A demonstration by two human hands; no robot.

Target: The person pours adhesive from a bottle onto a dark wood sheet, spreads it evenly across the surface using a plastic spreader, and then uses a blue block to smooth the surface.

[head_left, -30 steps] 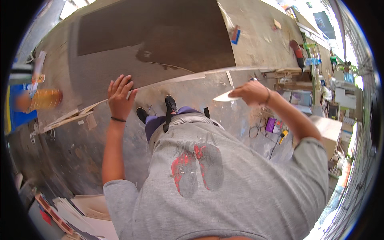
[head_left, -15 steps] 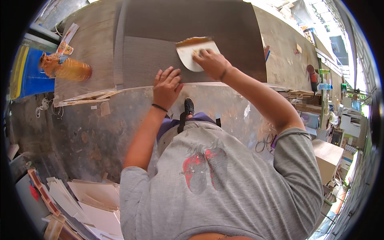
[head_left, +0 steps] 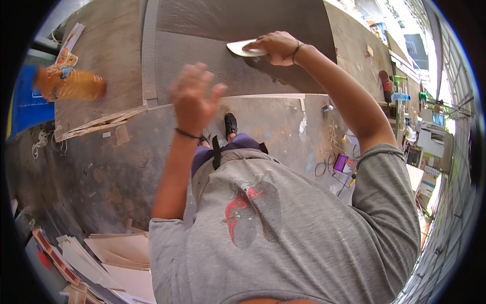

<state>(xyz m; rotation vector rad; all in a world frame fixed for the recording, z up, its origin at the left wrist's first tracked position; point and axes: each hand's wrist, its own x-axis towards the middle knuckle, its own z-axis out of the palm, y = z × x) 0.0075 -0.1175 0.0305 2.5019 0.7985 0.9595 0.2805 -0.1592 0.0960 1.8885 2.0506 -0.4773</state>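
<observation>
A dark grey-brown sheet (head_left: 187, 58) lies on the wooden workbench in front of me. My right hand (head_left: 279, 47) grips a thin white spreader (head_left: 240, 48) over the sheet's middle, with the blade tilted so that it shows almost edge-on. Below and to the right of the spreader, the surface looks darker and wet, with a small brownish smear. My left hand (head_left: 195, 96) hovers at the sheet's near edge, blurred by motion. Its fingers are stretched and the thumb stands apart, with nothing held.
On the bench's left stands a plastic bottle (head_left: 81, 85) of amber liquid beside a small cup (head_left: 67, 58). A blue bin (head_left: 30, 111) is at the far left. A red and black power tool (head_left: 386, 86) lies at the right. Stacked boards (head_left: 119, 251) lean at lower left.
My left hand has lifted off the sheet and come a little left. The spreader has tipped from showing its broad face to nearly edge-on, and my right hand has moved away from me.
</observation>
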